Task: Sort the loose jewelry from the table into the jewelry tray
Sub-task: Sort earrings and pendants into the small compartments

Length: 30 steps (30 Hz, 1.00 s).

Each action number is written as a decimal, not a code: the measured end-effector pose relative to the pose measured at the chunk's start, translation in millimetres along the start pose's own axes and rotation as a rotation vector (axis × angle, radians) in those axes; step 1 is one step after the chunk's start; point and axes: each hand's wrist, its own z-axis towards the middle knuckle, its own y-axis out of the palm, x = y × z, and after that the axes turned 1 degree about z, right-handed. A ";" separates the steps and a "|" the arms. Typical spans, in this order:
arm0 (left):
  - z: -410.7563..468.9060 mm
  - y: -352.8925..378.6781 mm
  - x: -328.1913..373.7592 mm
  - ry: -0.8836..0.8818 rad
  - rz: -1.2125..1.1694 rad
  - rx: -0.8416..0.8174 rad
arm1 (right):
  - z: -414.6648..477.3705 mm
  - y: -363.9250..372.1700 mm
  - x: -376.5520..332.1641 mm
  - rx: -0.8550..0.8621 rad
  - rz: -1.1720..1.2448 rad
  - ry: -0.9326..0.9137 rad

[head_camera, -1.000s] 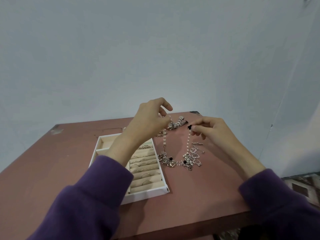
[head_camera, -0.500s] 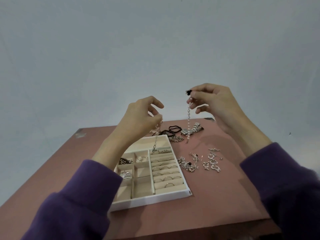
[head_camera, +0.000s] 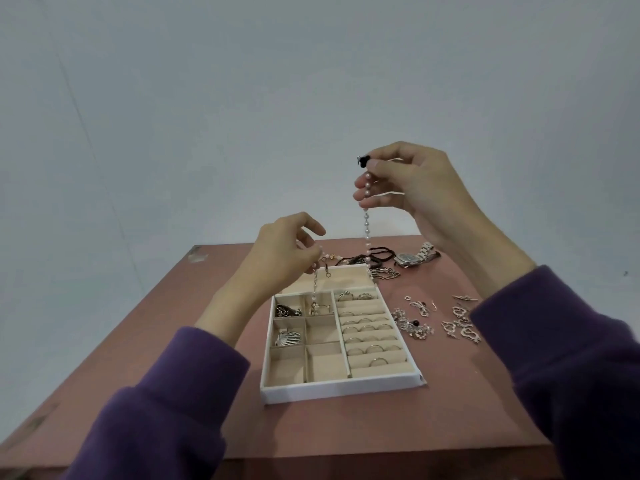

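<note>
In the head view, the right hand [head_camera: 415,188] is lifted high above the table [head_camera: 346,431] and pinches the upper end of a pearl necklace [head_camera: 366,230] between thumb and fingertips, with a small black bead showing just above the pinch. The strand hangs straight down from there. The left hand [head_camera: 280,261] is lower and well apart from the right. It pinches another part of the beads, and a short length drops from it into a far-left compartment of the white jewelry tray [head_camera: 341,389]. I cannot tell how the two hanging lengths join behind the left hand. The right side of the tray holds rows of rings [head_camera: 367,329], and two left compartments hold other pieces. On the table to the right of the tray lie loose silver earrings and charms [head_camera: 462,325]. Behind it are a wristwatch [head_camera: 410,259] and black hair ties [head_camera: 379,252]. I judge the step in hand is laying the necklace into the tray. The next move probably calls for lowering the right hand slowly, so the strand folds into one compartment and does not fall over the dividers.
</note>
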 end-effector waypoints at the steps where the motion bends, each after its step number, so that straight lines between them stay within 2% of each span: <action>1: -0.8 -0.1 -2.2 -0.001 0.004 -0.001 | -0.6 1.8 1.6 -0.007 -0.003 0.002; 11: -16.6 -3.8 -7.8 -0.052 -0.047 -0.085 | -2.5 15.8 8.0 -0.047 0.007 0.003; 20: -36.0 -2.4 -8.8 -0.124 -0.124 -0.228 | -11.4 22.2 15.9 -0.093 0.004 0.025; 23: -39.3 1.3 -13.2 -0.125 -0.049 -0.261 | -14.1 23.1 17.6 -0.105 0.000 0.032; 27: -40.1 6.6 -18.3 -0.031 0.169 -0.289 | -16.1 25.5 17.9 -0.124 -0.006 0.037; 30: -40.0 8.8 -20.7 -0.008 0.197 -0.300 | -17.8 28.2 18.3 -0.146 -0.005 0.043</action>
